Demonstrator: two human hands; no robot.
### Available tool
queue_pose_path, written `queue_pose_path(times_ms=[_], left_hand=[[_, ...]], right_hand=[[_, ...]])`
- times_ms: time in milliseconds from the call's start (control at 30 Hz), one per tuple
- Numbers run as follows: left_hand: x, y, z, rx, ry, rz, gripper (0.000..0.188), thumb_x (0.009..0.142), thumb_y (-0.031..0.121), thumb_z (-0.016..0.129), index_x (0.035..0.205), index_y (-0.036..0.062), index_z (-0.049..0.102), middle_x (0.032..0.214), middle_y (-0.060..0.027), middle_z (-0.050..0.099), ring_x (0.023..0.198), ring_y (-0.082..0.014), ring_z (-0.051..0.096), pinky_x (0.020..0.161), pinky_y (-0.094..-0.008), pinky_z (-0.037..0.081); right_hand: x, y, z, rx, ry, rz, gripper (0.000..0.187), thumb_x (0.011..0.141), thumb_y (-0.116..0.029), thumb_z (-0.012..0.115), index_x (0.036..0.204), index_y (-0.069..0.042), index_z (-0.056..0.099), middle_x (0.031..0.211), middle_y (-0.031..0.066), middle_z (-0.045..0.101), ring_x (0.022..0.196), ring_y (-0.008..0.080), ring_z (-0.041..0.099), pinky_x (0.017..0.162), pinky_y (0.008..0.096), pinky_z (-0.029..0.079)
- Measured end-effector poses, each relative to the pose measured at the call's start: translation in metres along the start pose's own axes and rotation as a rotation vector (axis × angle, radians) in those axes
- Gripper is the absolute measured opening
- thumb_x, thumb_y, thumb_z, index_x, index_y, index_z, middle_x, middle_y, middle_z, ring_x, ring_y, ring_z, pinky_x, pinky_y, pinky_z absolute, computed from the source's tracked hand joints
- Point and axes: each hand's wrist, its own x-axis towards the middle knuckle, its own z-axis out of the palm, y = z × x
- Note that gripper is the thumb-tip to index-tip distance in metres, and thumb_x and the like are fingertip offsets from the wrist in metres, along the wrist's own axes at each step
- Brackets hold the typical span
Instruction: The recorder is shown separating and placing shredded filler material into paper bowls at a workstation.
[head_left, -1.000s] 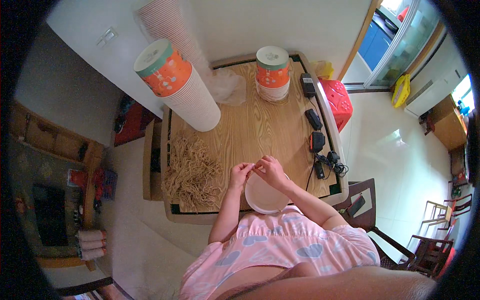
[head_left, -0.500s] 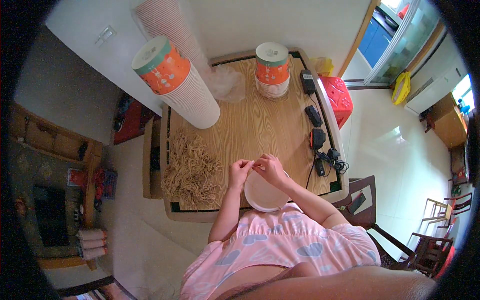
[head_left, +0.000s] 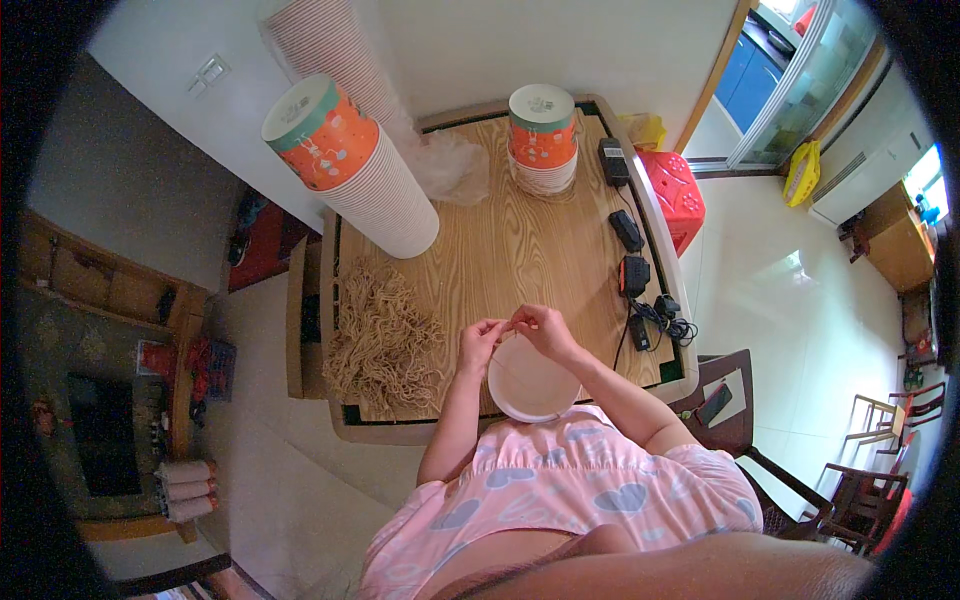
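A white paper bucket (head_left: 536, 385) sits at the table's near edge against my lap, its open mouth facing up. At its far rim, my left hand (head_left: 482, 340) and my right hand (head_left: 540, 330) meet with fingertips pinched together. A thin piece of twine seems to be between them; the fingers hide most of it. A small tan bit of twine shows at the near rim. To the left of my left hand lies a loose heap of tan twine (head_left: 380, 340).
A tall stack of paper buckets (head_left: 385, 190), the outermost orange and green, leans at the back left. A shorter stack (head_left: 543, 135) stands at the back. Clear plastic wrap (head_left: 450, 165) lies between them. Black power adapters (head_left: 634, 276) and cables line the right edge. A red stool (head_left: 672, 195) stands beyond.
My right hand's fingers have shifted slightly left and up at the rim, still close to my left hand's. The bucket and the stacks stay in place.
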Motion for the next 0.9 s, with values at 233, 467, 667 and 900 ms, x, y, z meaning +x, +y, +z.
queue_pose_path(times_ms=[233, 467, 667, 900], left_hand=[[0.01, -0.017, -0.004, -0.06, -0.022, -0.038, 0.008, 0.079, 0.012, 0.059, 0.082, 0.0042, 0.062, 0.068, 0.0014, 0.058, 0.056, -0.0045, 0.049, 0.05, -0.0183, 0.039], [0.009, -0.019, -0.005, -0.068, -0.082, -0.016, 0.007, 0.078, 0.011, 0.059, 0.082, 0.0051, 0.06, 0.075, -0.0005, 0.06, 0.063, -0.0091, 0.053, 0.059, -0.0224, 0.043], [0.009, -0.021, -0.004, -0.158, -0.105, 0.0, 0.003, 0.077, 0.006, 0.06, 0.078, 0.0043, 0.057, 0.071, -0.001, 0.059, 0.063, -0.0072, 0.054, 0.058, -0.0195, 0.044], [0.011, -0.03, -0.004, 0.08, -0.075, 0.141, 0.007, 0.075, 0.006, 0.063, 0.074, 0.0052, 0.055, 0.07, -0.0006, 0.059, 0.063, -0.0082, 0.054, 0.059, -0.0218, 0.043]], right_hand=[[0.001, -0.008, -0.005, -0.02, -0.022, 0.061, 0.006, 0.074, -0.001, 0.057, 0.08, 0.0, 0.058, 0.072, 0.0081, 0.061, 0.069, 0.0133, 0.058, 0.062, 0.0263, 0.047], [0.001, -0.012, -0.008, -0.084, -0.037, 0.026, 0.008, 0.073, -0.004, 0.058, 0.08, -0.001, 0.058, 0.067, 0.0082, 0.058, 0.061, 0.0138, 0.054, 0.056, 0.027, 0.044], [0.002, -0.006, -0.006, -0.006, -0.024, 0.022, 0.006, 0.073, -0.004, 0.058, 0.078, -0.001, 0.057, 0.066, 0.0078, 0.057, 0.061, 0.0132, 0.052, 0.055, 0.0269, 0.043], [0.003, 0.0, -0.003, -0.082, -0.053, 0.044, 0.006, 0.074, -0.003, 0.056, 0.079, 0.0, 0.056, 0.068, 0.0101, 0.057, 0.062, 0.0139, 0.054, 0.056, 0.0274, 0.044]])
